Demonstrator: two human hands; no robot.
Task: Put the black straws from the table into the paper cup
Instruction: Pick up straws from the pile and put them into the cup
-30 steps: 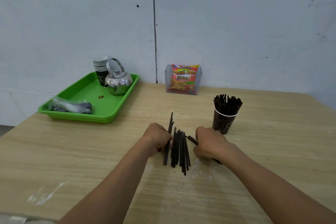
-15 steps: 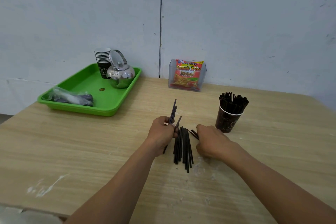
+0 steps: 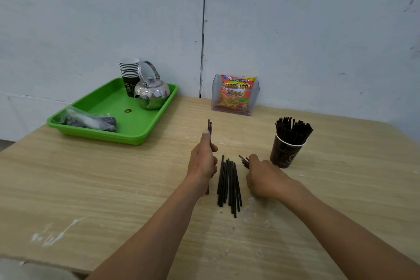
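Now, at the far left, a green tray (image 3: pixel 127 140) sits on the table (image 3: pixel 91 188). It bears a plastic bag (image 3: pixel 91 119) at its near end, with a stack of cups (image 3: pixel 129 75) and a shiny kettle (image 3: pixel 152 94) at its far end. All of these lie as they did a second ago.

Next comes the left hand (image 3: pixel 203 161). Its grip is clamped on a thin bundle (image 3: pixel 209 126) of black straws, with the thumb laid along the top. The far ends stick out past the thumb tip and the near ends show beside the wrist. Half a second ago this bundle leaned to the right with the hand close against the pile. Now it points almost straight away and the hand sits slightly apart from the pile.

Between the two hands the loose straws (image 3: pixel 228 184) lie flat on the table, side by side, in much the same heap as before. Behind them, by the wall, a clear holder (image 3: pixel 255 98) carries a red snack packet (image 3: pixel 235 95).

The right hand (image 3: pixel 266 177) rests knuckles up, just right of the heap. Its grip is curled round a small cluster (image 3: pixel 243 159) of straws, whose ends poke out past the fingers. A second ago these lay slanting under the hand.

Just beside it stands the paper cup (image 3: pixel 285 154), upright and packed with black straws (image 3: pixel 293 129). Whether the hand touches the cup cannot be told.
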